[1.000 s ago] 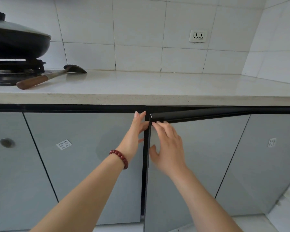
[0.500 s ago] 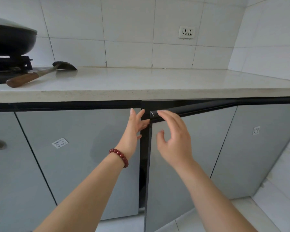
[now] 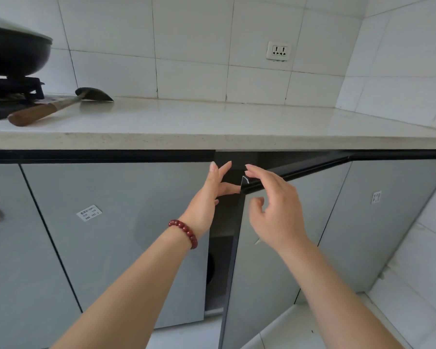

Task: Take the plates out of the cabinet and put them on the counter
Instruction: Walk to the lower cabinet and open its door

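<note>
Nearest, at the bottom of the frame, two bare forearms reach up toward the middle. The left hand (image 3: 207, 197), with a red bead bracelet (image 3: 184, 233) on its wrist, has its fingers spread and loose; one fingertip sits at the free edge of the cabinet door (image 3: 275, 248), gripping nothing. The right hand (image 3: 275, 210) is open too, its fingers curled over the door's top corner; whether they touch it I cannot tell.

The door stands ajar in the centre of the frame, swung out toward the camera, leaving a narrow dark gap (image 3: 222, 248) beside the closed neighbouring door (image 3: 116, 238). Inside the gap only a shadowed interior and a dark rounded shape low down show. No plates are visible, so if they are in this cabinet they are hidden behind the door.

Above, the pale counter (image 3: 224, 124) runs across the frame, bare through its middle and right. At the upper left lie a wooden-handled spatula (image 3: 56, 107) and a dark wok (image 3: 13, 54) on a stove; a wall socket (image 3: 278, 51) sits at the upper right.

The step in hand looks like opening the cabinet, the very start of the task. The next move probably calls for swinging the door fully wide so the shelves can be seen and reached, then finding the plates.
</note>
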The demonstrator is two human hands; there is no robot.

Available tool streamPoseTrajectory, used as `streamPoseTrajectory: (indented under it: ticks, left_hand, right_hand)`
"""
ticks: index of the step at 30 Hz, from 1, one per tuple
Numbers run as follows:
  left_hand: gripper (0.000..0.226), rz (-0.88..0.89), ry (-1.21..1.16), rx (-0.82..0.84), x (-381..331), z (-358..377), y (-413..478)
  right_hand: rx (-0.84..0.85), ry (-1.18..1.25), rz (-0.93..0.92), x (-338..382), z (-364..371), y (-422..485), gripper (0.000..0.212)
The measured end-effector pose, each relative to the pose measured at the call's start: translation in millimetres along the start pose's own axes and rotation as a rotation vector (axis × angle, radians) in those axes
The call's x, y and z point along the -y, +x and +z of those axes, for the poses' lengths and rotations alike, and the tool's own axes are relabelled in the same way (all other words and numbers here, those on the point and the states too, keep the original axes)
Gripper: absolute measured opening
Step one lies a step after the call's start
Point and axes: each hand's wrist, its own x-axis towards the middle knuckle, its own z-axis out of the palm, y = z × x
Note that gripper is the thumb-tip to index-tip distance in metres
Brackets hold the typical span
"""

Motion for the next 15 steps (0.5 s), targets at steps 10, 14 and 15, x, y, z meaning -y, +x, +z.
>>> streamPoseTrajectory:
  ticks: [10, 14, 15]
  left_hand:
    - [0.076, 0.016, -0.046, 0.094, 3, 7, 1]
    - [0.073, 0.020, -0.046, 0.130, 3, 11, 0]
    - [0.074, 0.023, -0.045, 0.144, 2, 14, 0]
  right_hand:
    - [-0.044, 0.034, -0.023, 3, -21, -12, 0.053]
    - [-0.036, 0.046, 0.019, 9, -35, -17, 0.053]
    - [-0.041, 0.055, 0.033, 9, -39, -17, 0.053]
